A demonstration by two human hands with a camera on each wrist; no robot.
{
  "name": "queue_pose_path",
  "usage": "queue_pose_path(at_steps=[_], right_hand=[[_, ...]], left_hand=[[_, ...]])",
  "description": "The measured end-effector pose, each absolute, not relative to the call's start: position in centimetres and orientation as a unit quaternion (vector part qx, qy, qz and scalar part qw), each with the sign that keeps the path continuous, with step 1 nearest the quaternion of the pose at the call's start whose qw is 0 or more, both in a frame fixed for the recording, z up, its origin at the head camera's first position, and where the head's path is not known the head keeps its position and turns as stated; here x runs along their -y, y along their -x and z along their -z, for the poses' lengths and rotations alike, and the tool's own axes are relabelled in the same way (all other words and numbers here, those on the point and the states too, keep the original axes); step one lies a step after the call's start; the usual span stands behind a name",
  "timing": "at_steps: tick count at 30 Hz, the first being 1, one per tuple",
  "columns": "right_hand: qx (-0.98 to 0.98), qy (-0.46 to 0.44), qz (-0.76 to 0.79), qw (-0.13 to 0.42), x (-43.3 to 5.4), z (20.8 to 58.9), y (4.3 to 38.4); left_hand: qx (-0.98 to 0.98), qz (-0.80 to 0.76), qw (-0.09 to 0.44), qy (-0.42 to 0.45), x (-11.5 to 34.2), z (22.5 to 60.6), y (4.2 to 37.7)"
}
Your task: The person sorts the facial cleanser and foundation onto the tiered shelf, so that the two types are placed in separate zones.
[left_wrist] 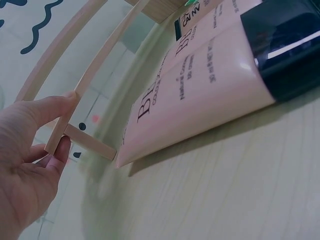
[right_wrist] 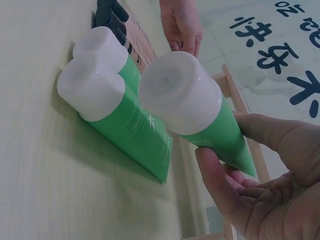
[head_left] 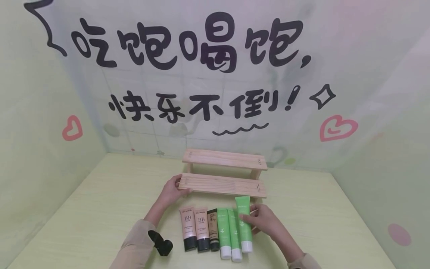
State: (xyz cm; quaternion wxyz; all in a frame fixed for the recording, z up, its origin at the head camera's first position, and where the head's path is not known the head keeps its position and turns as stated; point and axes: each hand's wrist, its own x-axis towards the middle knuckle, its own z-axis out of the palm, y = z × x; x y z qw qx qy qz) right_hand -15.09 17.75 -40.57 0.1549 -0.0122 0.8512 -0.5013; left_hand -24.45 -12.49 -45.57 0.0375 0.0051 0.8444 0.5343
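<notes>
My left hand (head_left: 172, 192) grips the left end of the lower board of a two-step wooden rack (head_left: 221, 185), thumb on top and fingers beneath, as the left wrist view shows. In my right hand (head_left: 265, 220) a green tube (head_left: 244, 224) with a white cap is pinched between thumb and fingers. The right wrist view has this tube lifted off the table, its cap (right_wrist: 175, 90) toward the camera. Two more green tubes (head_left: 223, 228) lie just left of it. Beside them are a brown tube (head_left: 213, 228) and two pink BB cream tubes (head_left: 202, 226) with black caps.
Behind the lower board stands the rack's higher board (head_left: 225, 158), near the back wall. Walls printed with large lettering and hearts close in the pale table (head_left: 84, 213) at the back and both sides. A black strap piece (head_left: 162, 244) hangs by the left sleeve.
</notes>
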Motion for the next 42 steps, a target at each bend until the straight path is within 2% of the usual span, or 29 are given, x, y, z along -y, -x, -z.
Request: queue_pose_path(at_steps=[21,42], right_hand=[[-0.839,0.062,0.517,0.158,-16.2,39.5,16.4],[-0.853,0.04,0.498,0.151,-15.2,38.6,17.1]], left_hand=[[-0.839,-0.543,0.032,0.0,12.5,45.8,24.4],[-0.839,-0.543,0.032,0.005,12.4,45.9,24.4]])
